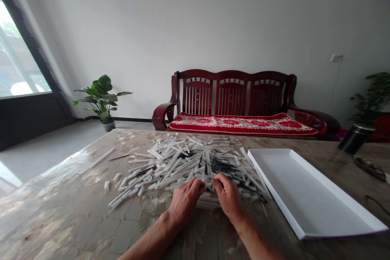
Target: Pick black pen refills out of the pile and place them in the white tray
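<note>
My left hand [188, 198] and my right hand [228, 196] are close together at the near edge of a heap of slim white tubes [173, 166]. Each hand has its fingers pinched. A small dark bit shows at the fingertips, too little of it to name. Thin black rods [224, 166] lie among the tubes, mostly on the right side of the heap; the parts look like pieces of pens. Several short white pieces [116, 177] lie loose at the heap's left. A few tubes rest on the table just under and between my hands.
A shallow white tray [323, 195] stands right of the heap on the patterned tabletop [76, 219]. One long white tube [102, 157] and a thin dark rod [118, 157] lie apart at left. A black canister [356, 138] and cables [370, 168] are at far right. Behind is a wooden bench [231, 97].
</note>
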A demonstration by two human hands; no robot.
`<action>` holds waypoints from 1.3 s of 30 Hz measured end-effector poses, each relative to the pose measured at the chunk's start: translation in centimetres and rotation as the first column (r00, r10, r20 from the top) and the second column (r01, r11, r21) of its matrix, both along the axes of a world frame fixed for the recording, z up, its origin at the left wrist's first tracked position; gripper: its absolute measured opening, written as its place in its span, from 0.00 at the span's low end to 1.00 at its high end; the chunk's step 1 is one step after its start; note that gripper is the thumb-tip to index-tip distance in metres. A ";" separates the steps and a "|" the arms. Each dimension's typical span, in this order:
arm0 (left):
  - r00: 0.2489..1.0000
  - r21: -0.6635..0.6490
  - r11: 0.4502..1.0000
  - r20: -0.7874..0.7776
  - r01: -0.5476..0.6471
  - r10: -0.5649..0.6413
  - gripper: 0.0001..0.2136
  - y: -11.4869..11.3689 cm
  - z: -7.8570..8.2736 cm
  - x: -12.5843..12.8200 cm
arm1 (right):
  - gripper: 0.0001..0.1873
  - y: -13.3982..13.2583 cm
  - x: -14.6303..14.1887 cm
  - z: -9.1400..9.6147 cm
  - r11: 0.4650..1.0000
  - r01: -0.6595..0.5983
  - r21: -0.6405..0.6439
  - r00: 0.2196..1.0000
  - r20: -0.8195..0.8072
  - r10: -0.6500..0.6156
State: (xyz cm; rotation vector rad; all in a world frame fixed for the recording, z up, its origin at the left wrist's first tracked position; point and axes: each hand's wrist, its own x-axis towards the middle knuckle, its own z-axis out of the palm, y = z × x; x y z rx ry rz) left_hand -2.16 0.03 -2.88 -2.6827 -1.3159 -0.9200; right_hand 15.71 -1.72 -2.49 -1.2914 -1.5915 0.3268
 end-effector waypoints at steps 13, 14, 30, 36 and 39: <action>0.999 0.083 0.996 0.045 0.009 -0.012 0.07 -0.1 0.4 -0.4 | 0.16 -0.4 -0.1 0.8 0.995 -0.059 -0.080 0.989 -0.141 0.047; 0.999 0.081 0.997 0.052 0.003 -0.007 0.07 0.0 0.4 -0.4 | 0.14 -0.4 0.0 0.9 0.993 -0.093 -0.071 0.983 -0.163 0.080; 0.999 0.017 1.000 0.050 -0.021 0.020 0.09 0.4 0.3 -0.4 | 0.12 -0.1 0.0 1.0 0.992 -0.105 -0.068 0.964 -0.252 0.085; 0.999 0.017 1.000 0.038 0.004 -0.005 0.10 0.2 0.3 -0.3 | 0.19 0.2 0.3 0.9 0.991 -0.030 -0.134 0.989 -0.151 0.009; 0.999 0.012 1.000 0.050 -0.007 0.006 0.08 0.2 0.3 -0.3 | 0.14 0.2 0.3 1.0 0.990 -0.097 -0.103 0.973 -0.220 0.073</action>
